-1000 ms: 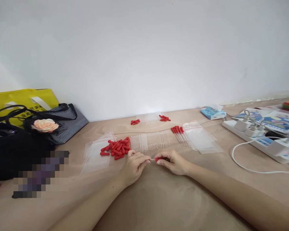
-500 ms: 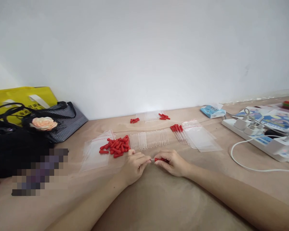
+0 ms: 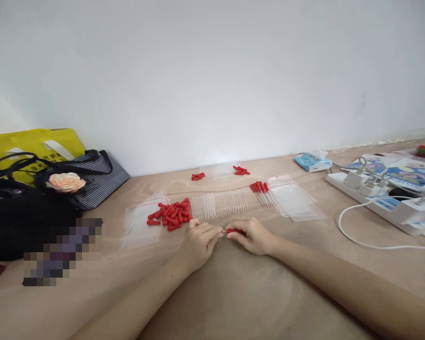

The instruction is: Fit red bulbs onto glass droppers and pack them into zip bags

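Note:
My left hand (image 3: 200, 241) pinches a thin clear tube (image 3: 225, 232) whose far part is hidden by the fingers. Its other end meets a red rubber bulb (image 3: 235, 231), which my right hand (image 3: 251, 236) grips between thumb and fingers. Beyond my left hand lies a pile of loose red bulbs (image 3: 173, 215) on clear zip bags (image 3: 141, 219). A row of clear tubes (image 3: 219, 204) is laid side by side past both hands. To its right are several tubes with red bulbs on them (image 3: 264, 194), beside more clear bags (image 3: 297, 200).
Near the wall lie small red bulb groups (image 3: 198, 176) and a bag with tubes (image 3: 222, 171). A blue tissue pack (image 3: 312, 162) and a white power strip (image 3: 375, 200) with cables are at right. Yellow (image 3: 31, 141) and striped bags (image 3: 101, 182) stand at left.
My two hands have drawn slightly closer, and less of the tube shows between them. The view has shifted slightly.

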